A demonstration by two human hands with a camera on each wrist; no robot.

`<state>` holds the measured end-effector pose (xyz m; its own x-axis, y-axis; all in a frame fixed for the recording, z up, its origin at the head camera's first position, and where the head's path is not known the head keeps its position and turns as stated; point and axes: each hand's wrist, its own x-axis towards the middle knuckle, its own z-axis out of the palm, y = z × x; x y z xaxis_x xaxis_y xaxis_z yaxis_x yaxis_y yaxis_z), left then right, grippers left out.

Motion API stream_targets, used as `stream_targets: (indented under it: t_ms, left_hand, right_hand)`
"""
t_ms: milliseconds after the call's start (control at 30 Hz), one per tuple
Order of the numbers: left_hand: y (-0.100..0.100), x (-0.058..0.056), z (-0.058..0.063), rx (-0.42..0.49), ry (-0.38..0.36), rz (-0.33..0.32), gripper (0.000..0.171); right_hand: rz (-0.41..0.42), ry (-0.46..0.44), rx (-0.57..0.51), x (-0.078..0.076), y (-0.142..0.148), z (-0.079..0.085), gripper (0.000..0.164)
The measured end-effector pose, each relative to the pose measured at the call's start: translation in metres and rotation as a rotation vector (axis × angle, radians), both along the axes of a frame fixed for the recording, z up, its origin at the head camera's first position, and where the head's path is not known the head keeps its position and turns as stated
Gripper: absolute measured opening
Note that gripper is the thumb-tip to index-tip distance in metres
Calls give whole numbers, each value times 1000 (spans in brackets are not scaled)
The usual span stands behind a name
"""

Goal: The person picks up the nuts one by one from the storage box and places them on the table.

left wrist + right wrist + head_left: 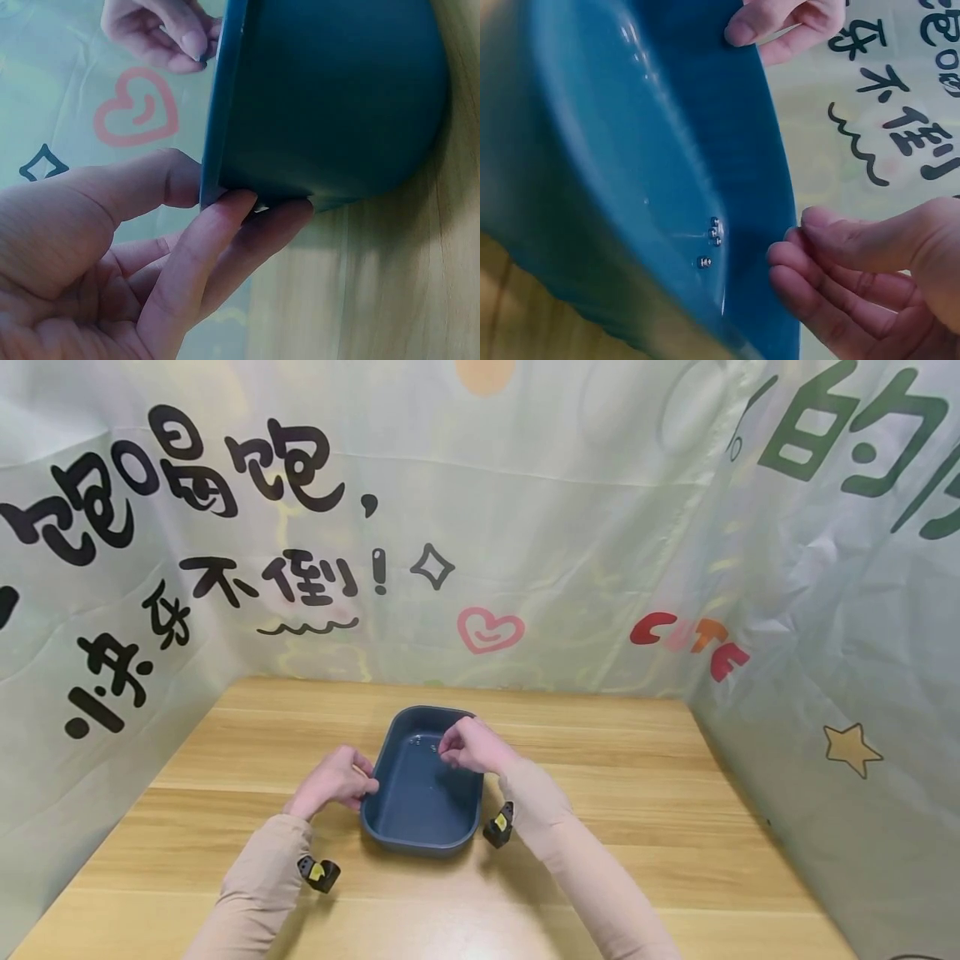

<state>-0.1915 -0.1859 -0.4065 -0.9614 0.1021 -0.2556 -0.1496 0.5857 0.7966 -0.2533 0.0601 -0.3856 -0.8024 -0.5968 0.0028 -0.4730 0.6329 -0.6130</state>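
A deep blue rectangular bin [423, 806] with rounded corners sits on the table. My left hand [337, 779] holds its left rim, thumb on one side of the wall and fingers [225, 217] on the other. Over the bin's far right part, my right hand [476, 747] has thumb and fingertips brought together. A small dark thing [201, 58] shows at its thumb tip in the left wrist view; its kind is too small to tell. Several small shiny metal balls [714, 232] lie on the bin's floor near the far end.
The wooden table [615, 810] extends around the bin on all sides. Printed cloth [585, 552] hangs behind the table and along both sides. A small black device [320, 874] is worn at the left wrist, and another [499, 825] at the right wrist.
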Motion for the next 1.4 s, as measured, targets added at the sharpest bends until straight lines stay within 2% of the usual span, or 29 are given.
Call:
stream_targets:
  t_ms: [133, 267, 400, 633, 833, 1167, 1400]
  left_hand:
    - [0, 0, 1, -4, 5, -2, 29]
    - [-1, 0, 0, 0, 8, 0, 30]
    - [-1, -1, -1, -1, 5, -2, 30]
    - [-1, -3, 0, -3, -8, 1, 31]
    - [0, -2, 0, -5, -7, 0, 31]
    - [-1, -2, 1, -8, -4, -9, 32]
    - [-1, -1, 1, -7, -11, -6, 32]
  right_hand:
    - [6, -37, -118, 7, 10, -6, 9]
    - [8, -4, -230, 15, 22, -13, 11]
    - [-39, 63, -297, 22, 35, -17, 12]
    - [-125, 109, -376, 29, 54, -22, 10]
    - [-170, 156, -418, 32, 76, -33, 10]
    - [-324, 220, -441, 35, 115, -43, 10]
    - [-390, 184, -394, 37, 131, -61, 10]
